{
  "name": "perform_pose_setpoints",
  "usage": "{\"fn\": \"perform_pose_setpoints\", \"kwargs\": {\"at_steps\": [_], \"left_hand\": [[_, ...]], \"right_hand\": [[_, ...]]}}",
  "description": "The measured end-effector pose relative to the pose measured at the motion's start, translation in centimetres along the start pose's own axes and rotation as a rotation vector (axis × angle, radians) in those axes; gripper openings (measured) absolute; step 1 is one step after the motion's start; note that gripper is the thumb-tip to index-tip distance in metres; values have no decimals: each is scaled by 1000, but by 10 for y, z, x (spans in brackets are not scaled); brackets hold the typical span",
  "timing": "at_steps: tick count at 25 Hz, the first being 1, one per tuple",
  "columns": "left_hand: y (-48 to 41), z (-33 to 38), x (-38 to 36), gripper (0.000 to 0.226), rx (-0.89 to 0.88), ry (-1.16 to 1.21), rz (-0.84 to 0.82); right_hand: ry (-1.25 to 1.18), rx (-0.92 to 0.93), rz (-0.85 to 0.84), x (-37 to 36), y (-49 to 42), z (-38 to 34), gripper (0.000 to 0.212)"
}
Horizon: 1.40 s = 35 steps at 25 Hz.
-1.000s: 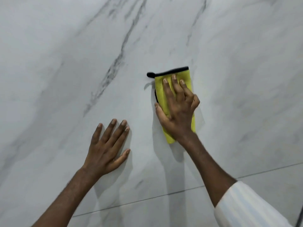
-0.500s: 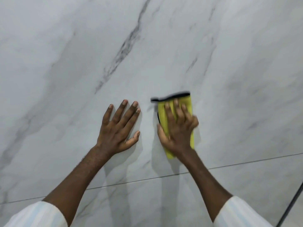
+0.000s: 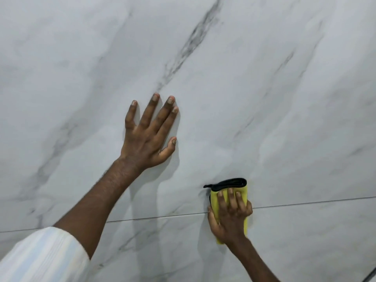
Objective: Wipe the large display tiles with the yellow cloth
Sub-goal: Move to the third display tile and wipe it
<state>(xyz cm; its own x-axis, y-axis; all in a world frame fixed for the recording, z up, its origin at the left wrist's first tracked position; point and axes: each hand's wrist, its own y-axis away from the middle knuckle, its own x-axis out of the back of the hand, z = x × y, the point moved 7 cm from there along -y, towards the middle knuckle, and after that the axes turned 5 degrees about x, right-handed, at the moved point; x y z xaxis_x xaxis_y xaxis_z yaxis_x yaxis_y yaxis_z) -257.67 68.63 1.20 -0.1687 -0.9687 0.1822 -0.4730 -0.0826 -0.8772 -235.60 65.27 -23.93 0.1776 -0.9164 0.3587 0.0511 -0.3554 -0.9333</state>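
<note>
Honestly, on the head cam my worry is the folded yellow cloth slipping out. The right hand only presses it flat with extended fingers, nothing wrapped round it, right where it straddles the thin joint between the upper marble-look tile and the lower tile. I reckon its black hem could bunch there. The left hand lies splayed on the upper tile, holding nothing, probably leaving smudges.

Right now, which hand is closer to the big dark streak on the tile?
The left hand. Its fingertips sit just below the lower end of the dark streak. The right hand is much lower, pressing the yellow cloth on the tile.
</note>
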Motion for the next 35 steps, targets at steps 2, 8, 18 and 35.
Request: {"fn": "perform_pose_setpoints", "kwargs": {"at_steps": [2,8,18,35], "left_hand": [[2,-1,-2,71,10,17,15],[1,-3,4,69,13,77,26],[-3,-6,18,69,-1,193,3],[-116,-115,63,62,112,17,168]], "right_hand": [[-47,-40,16,4,-19,-4,74],[-62,-85,245,66,-199,-34,80],[8,-42,6,3,-48,-77,82],[51,20,247,93,-273,-69,80]]}}
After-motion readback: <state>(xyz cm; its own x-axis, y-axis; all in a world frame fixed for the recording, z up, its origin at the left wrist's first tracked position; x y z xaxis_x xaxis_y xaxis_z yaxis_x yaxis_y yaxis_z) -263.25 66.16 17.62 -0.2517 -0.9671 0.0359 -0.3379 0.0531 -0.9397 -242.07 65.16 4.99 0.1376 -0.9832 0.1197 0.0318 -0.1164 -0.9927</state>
